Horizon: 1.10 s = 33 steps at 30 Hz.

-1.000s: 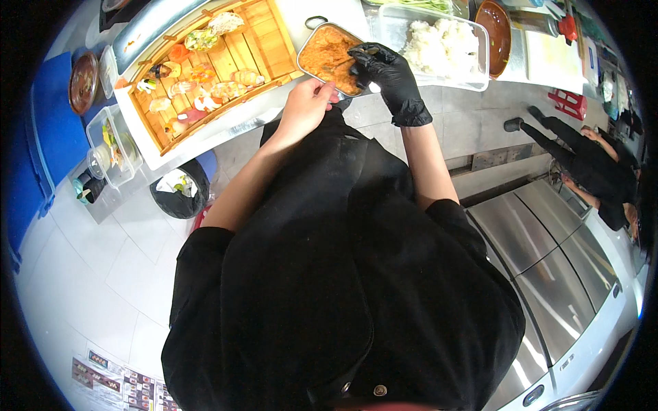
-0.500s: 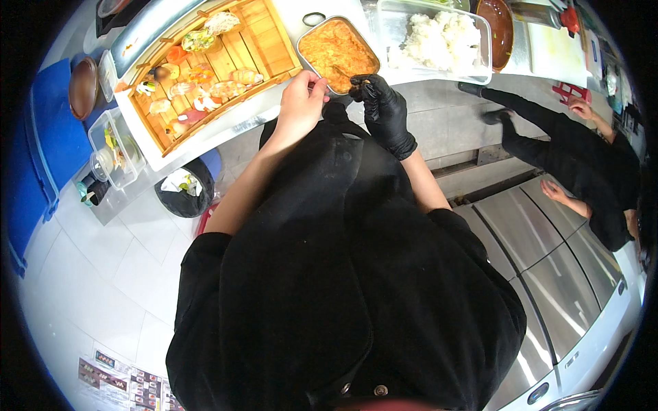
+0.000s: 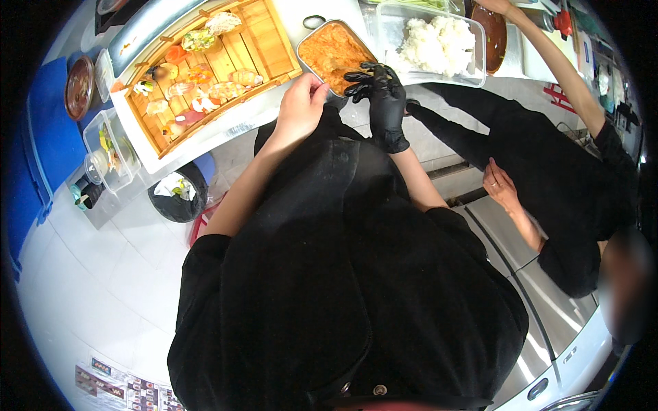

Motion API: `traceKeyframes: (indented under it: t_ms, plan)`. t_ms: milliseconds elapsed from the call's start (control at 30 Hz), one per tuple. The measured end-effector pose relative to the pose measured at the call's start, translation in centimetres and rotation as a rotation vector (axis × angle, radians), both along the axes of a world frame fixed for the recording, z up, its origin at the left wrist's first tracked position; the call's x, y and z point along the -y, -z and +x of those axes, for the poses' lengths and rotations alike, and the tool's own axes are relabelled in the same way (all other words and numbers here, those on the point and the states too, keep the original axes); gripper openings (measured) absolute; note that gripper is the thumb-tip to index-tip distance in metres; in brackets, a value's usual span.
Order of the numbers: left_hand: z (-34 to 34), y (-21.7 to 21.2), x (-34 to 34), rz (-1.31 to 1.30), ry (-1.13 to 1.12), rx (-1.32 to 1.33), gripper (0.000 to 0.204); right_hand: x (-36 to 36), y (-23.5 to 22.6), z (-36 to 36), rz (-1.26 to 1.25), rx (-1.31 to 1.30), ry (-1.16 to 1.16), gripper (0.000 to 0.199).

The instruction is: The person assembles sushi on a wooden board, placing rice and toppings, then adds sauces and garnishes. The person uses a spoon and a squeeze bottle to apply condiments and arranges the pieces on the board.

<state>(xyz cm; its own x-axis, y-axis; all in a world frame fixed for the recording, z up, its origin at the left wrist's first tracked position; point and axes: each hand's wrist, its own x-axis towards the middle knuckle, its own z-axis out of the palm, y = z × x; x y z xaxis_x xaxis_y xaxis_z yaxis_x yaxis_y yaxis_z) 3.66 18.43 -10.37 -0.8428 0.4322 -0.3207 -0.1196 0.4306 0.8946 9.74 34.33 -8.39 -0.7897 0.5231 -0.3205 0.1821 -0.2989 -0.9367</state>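
My right hand [image 3: 382,96] wears a black glove. Its bent, spread fingertips rest on the near rim of a metal tray [image 3: 310,35] filled with orange sauced food, and I see nothing held in it. My bare left hand [image 3: 300,107] is curled at the counter's front edge, just left of that tray, fingers closed; anything inside them is hidden. A wooden tray [image 3: 274,42] with several sushi pieces lies to the left. A clear tub of white rice [image 3: 439,41] stands to the right.
A co-worker in black [image 3: 569,178] stands close on my right, one arm [image 3: 548,61] reaching to the counter's far end. A black bin [image 3: 179,198] and clear containers [image 3: 110,147] sit on the floor at left. Steel cabinet doors [image 3: 548,329] are at lower right.
My gloved right hand drew back from over the orange food to the tray's near rim. The co-worker stepped in from the right and raised an arm to the counter.
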Motion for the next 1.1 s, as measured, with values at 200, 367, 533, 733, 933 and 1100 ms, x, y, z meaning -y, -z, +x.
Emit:
traceKeyframes:
  t_ms: [200,367,533,733,933,1100]
  plan:
    - [-0.3,-2.4,0.2,-0.002,0.026,-0.048,0.019,-1.8,-0.4,-0.6,-0.186,-0.003,-0.043,0.029]
    - [-1.4,-7.8,2.8,-0.049,0.013,-0.171,0.024,-4.4,-2.3,-3.9,-0.061,-0.160,-0.001,0.035]
    - [-10.8,-7.0,1.5,-0.107,0.084,-0.670,0.024,-6.9,-2.6,-11.5,0.408,-0.220,-0.460,0.023]
    - [-14.5,-3.2,-1.7,-0.351,0.318,-0.694,0.026,-7.0,-1.5,-13.7,0.405,-0.081,-0.611,0.020]
    - [-14.4,-2.3,-2.6,-0.383,0.315,-0.745,0.013,-6.1,-1.0,-12.2,0.412,-0.098,-0.533,0.023]
    - [-15.2,-1.4,-2.9,-0.339,0.368,-0.798,0.011,-5.5,-1.1,-12.1,0.398,-0.051,-0.465,0.024]
